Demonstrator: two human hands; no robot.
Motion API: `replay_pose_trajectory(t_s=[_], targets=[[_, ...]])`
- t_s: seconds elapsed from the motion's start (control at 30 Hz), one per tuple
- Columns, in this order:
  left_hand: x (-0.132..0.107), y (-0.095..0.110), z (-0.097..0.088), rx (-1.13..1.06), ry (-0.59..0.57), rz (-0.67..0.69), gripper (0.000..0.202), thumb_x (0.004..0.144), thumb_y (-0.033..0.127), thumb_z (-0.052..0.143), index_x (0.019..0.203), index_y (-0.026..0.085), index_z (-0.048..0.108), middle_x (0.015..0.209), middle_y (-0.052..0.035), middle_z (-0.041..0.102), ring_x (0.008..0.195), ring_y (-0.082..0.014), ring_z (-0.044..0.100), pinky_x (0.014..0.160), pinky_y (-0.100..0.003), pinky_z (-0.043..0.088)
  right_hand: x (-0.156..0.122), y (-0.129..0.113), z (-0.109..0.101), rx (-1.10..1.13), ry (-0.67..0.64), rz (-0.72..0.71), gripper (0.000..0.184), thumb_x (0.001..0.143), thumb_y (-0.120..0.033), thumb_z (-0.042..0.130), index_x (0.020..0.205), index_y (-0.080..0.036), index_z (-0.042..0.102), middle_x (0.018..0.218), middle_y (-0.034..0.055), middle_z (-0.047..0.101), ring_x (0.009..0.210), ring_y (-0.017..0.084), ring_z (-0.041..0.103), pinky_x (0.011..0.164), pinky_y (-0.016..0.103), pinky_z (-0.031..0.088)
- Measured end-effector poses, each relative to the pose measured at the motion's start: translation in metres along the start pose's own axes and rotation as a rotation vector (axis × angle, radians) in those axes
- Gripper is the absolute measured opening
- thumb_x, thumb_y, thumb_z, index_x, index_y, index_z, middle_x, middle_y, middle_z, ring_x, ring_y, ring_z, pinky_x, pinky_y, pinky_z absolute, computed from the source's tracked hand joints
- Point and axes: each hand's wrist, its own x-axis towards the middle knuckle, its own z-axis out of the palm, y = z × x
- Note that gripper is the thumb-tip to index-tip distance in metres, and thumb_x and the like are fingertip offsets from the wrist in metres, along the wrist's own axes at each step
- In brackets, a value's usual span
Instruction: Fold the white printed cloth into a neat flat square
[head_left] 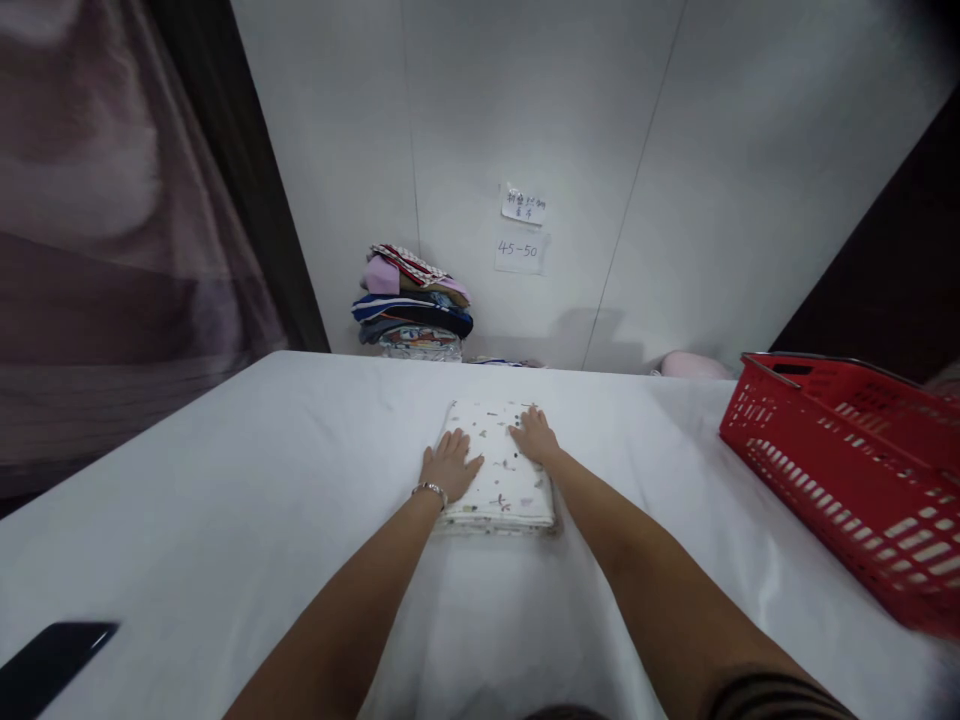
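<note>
A folded white cloth (499, 490) with small scattered prints lies flat in the middle of the white-covered table (300, 480). Its layers show along the near edge. On its left side rests my left hand (451, 466), palm down with the fingers stretched out; a bracelet circles that wrist. My right hand (535, 437) lies flat on the cloth's upper right part, fingers spread. Neither hand grips anything.
To the right stands a red perforated plastic basket (840, 460). Beyond the table's far edge a stack of folded fabrics (412, 300) rises against the wall. A dark phone-like object (52, 660) lies at the near left. Paper signs (521, 250) hang on the wall.
</note>
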Motion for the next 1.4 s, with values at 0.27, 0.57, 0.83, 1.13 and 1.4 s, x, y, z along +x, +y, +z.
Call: replay_pose_trajectory(t_s=[0.27, 0.57, 0.83, 1.13, 1.4], targets=[[0.006, 0.001, -0.009, -0.047, -0.065, -0.009, 0.066, 0.084, 0.056, 0.026, 0.141, 0.022, 0.027, 0.153, -0.0070, 0.009, 0.140, -0.0265, 0.008, 0.105, -0.055, 0.021, -0.098, 0.027, 0.009, 0.332, -0.026, 0.044, 0.067, 0.083, -0.036, 0.049, 0.143, -0.015, 0.028, 0.152, 0.0103, 0.012, 0.137, 0.020, 0.019, 0.109, 0.030, 0.020], [-0.069, 0.010, -0.011, -0.085, -0.004, 0.098, 0.055, 0.087, 0.055, 0.028, 0.133, 0.025, 0.040, 0.149, -0.0073, 0.025, 0.138, -0.0264, 0.016, 0.106, -0.052, 0.020, -0.183, 0.051, 0.030, 0.812, 0.114, -0.177, 0.051, 0.082, -0.037, 0.047, 0.131, -0.021, 0.046, 0.136, 0.0049, 0.048, 0.121, 0.020, 0.047, 0.100, 0.036, 0.037], [-0.114, 0.045, 0.006, -0.095, 0.238, 0.283, 0.034, 0.091, 0.039, 0.035, 0.113, 0.027, 0.058, 0.128, -0.0020, 0.055, 0.123, -0.0204, 0.041, 0.108, -0.045, 0.018, -0.183, 0.059, 0.030, 0.986, 0.220, 0.043, 0.048, 0.070, -0.036, 0.055, 0.113, -0.014, 0.056, 0.100, 0.0083, 0.064, 0.070, 0.015, 0.059, 0.061, 0.028, 0.048], [-0.096, 0.103, 0.014, -0.112, 0.213, 0.401, 0.026, 0.086, 0.033, 0.049, 0.106, 0.026, 0.063, 0.108, -0.0046, 0.061, 0.103, -0.0219, 0.048, 0.091, -0.039, 0.035, -0.181, 0.056, 0.017, 0.890, 0.153, 0.072, 0.027, 0.076, -0.040, 0.049, 0.081, -0.016, 0.061, 0.067, -0.0003, 0.063, 0.043, 0.008, 0.048, 0.046, 0.021, 0.040], [-0.088, 0.106, 0.017, -0.093, 0.225, 0.427, 0.024, 0.086, 0.033, 0.048, 0.103, 0.024, 0.064, 0.100, -0.0046, 0.061, 0.097, -0.0213, 0.048, 0.084, -0.036, 0.037, -0.172, 0.053, 0.014, 0.798, 0.100, 0.098, 0.026, 0.077, -0.039, 0.050, 0.061, -0.019, 0.054, 0.043, -0.0051, 0.050, 0.038, 0.009, 0.043, 0.042, 0.021, 0.035]])
